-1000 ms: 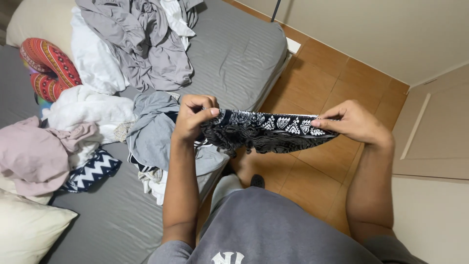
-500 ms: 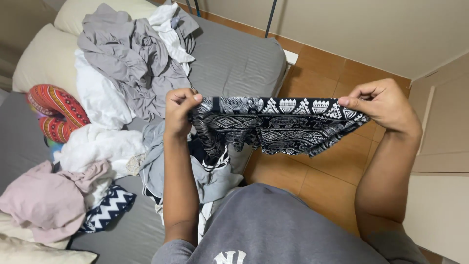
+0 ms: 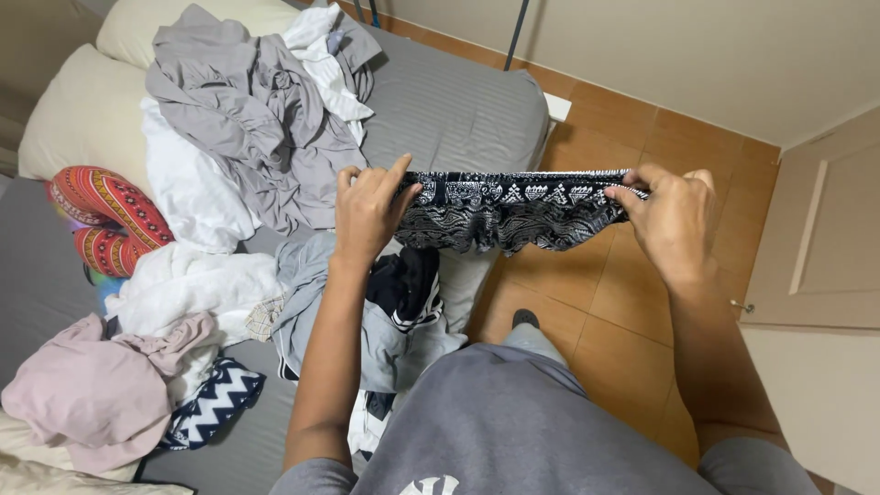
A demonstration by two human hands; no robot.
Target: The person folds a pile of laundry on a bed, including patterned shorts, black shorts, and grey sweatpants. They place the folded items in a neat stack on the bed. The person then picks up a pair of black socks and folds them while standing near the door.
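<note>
I hold a black garment with a white pattern [image 3: 513,211] stretched out flat between both hands, above the bed's edge and the floor. My left hand [image 3: 367,213] pinches its left end, fingers closed over the cloth. My right hand [image 3: 674,220] grips the right end the same way. The garment hangs in soft folds below its taut top edge. Just under my left forearm lie a grey garment [image 3: 321,302] and a black-and-white piece [image 3: 403,284] on the bed.
A grey-sheeted bed [image 3: 458,110] carries piles of clothes: grey ones [image 3: 247,119], white ones [image 3: 197,192], a pink one [image 3: 82,394], a zigzag-patterned one [image 3: 215,403]. A red patterned cushion [image 3: 105,220] and cream pillows [image 3: 82,119] lie left. Orange tiled floor [image 3: 596,302] and a closed door [image 3: 816,247] are to the right.
The garment went from bunched between my hands to spread wide and lifted higher. My hands moved apart, then turned its top edge level. The view shifted down the bed.
</note>
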